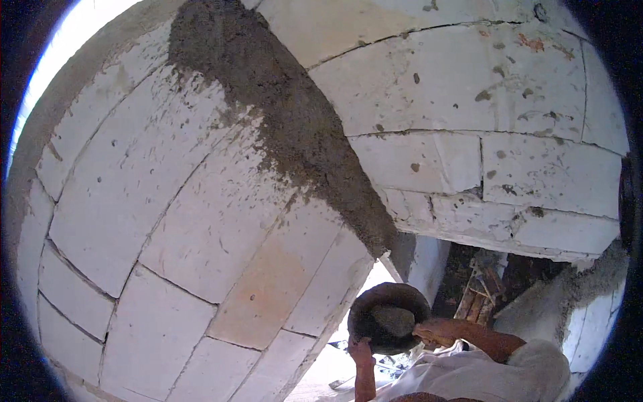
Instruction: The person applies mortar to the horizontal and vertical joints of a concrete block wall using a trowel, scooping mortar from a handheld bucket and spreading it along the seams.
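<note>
1. So the main thing here is a dark round bowl (362, 301), low in the view, right of centre, just under the bottom end of the mortar strip.
2. Left hand (360, 349): fingers curled over the bowl's lower left rim, so it's got hold of that side. The forearm comes straight up from the bottom edge.
3. Right hand (435, 331): bunched up at the right side of the bowl, fingers bent in. Can't tell if it's gripping the rim or some tool, it's too small and dark there.
4. Inside the bowl sits a smooth grey patch (394, 321). Could be mortar or a tool's blade, honestly can't tell which.
5. Big white block wall (181, 234) fills the left, with a second block wall (429, 87) upper right.
6. The rough dark grey mortar strip (295, 127) runs down the corner between them.
7. Behind the right arm there's some wooden slats (474, 298), plus a white shirt (462, 375) below.
</note>
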A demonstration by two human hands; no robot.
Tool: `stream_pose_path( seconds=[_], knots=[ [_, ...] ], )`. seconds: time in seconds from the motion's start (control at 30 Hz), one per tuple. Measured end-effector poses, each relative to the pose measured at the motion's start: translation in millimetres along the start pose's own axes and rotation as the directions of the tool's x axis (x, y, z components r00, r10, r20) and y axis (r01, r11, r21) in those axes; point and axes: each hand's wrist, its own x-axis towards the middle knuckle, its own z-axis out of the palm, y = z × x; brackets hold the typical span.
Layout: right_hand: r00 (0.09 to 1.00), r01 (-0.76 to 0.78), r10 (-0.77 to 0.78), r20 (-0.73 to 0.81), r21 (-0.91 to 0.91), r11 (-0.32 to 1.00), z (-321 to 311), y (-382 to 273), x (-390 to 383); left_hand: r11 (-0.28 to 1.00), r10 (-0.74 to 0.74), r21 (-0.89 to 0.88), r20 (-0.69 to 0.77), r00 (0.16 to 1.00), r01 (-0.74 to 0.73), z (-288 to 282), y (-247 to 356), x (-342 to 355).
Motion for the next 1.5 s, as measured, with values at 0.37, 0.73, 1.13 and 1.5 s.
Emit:
stream_pose_path(
  seconds=[0.37, 0.73, 1.13, 1.5],
  knots=[
    [0.672, 0.717, -0.623, -0.4, 0.562, 0.412, 69, -172, -169, 0.986, -0.157, -0.058, -0.01, 0.988, 0.156, 19, 34, -4],
    [-0.95, 0.254, -0.191, -0.246, -0.967, -0.022, 37, -372, -201, 1.0, -0.022, -0.025, -0.116, 0.993, 0.02, -8, 15, -35],
    [0.17, 0.892, -0.84, 0.514, -0.442, -0.09, 255, -290, -94, 0.996, 0.05, 0.075, -0.114, 0.992, -0.042, -53, -21, -42],
    [0.762, -0.238, -0.595, -0.257, -0.965, 0.112, 30, -13, -32, 0.855, 0.448, 0.243, 0.095, 0.889, -0.457, -57, -3, -22]
  ],
)
